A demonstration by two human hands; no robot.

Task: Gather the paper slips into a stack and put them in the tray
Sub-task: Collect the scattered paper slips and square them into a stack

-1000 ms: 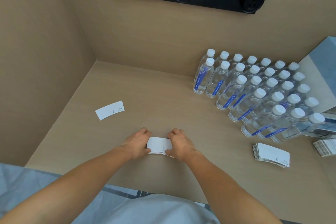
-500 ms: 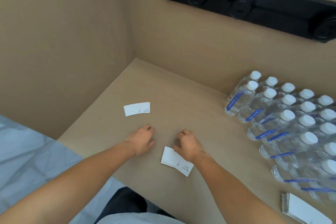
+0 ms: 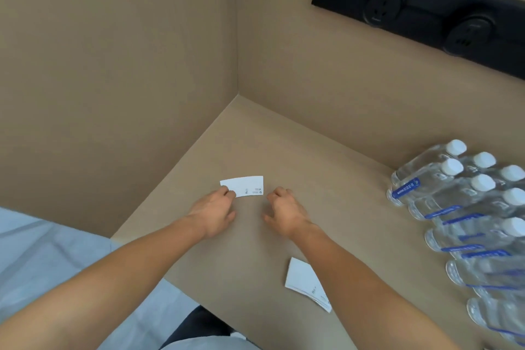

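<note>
Reaching for the lone slip (image 3: 242,186), left hand (image 3: 213,209) seemingly pinches its near corner; right hand (image 3: 284,209) hovers loosely curled, empty; next, carry it onto the stack (image 3: 306,283) near the right forearm

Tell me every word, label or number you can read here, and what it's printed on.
No text here can be read.
Single paper slip: small dark print near its right end, too small to read.
Stack of slips: tiny print along its edge, unreadable.
Water bottles: blue labels with white lettering, blurred.
Black socket strip: faint marks below the sockets, illegible.
</note>
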